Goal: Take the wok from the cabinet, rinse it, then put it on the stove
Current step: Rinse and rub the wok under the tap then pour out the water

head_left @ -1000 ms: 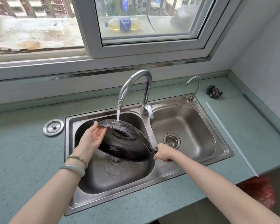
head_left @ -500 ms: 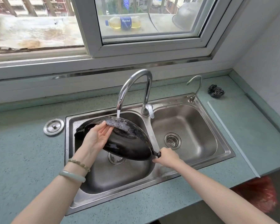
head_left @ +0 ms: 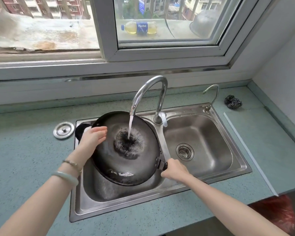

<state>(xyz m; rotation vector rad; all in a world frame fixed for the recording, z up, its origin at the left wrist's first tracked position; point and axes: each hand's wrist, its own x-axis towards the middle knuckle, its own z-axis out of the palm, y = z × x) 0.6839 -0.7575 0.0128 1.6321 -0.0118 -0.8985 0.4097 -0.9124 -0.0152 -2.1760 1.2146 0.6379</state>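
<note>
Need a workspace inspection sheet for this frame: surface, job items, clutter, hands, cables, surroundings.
Surface: teal counter with a double steel sink.
Job's things: wok tilted over the left bowl, inside up, tap running onto its middle; stove not in view.
Clutter: drain cover left of the sink; scouring pad at back right.
Hands: left hand flat on the wok's inner wall; right hand grips the handle.
Cables: nothing seen.
Surroundings: window above; bottle and metal basin outside it; red bag below the counter.
</note>
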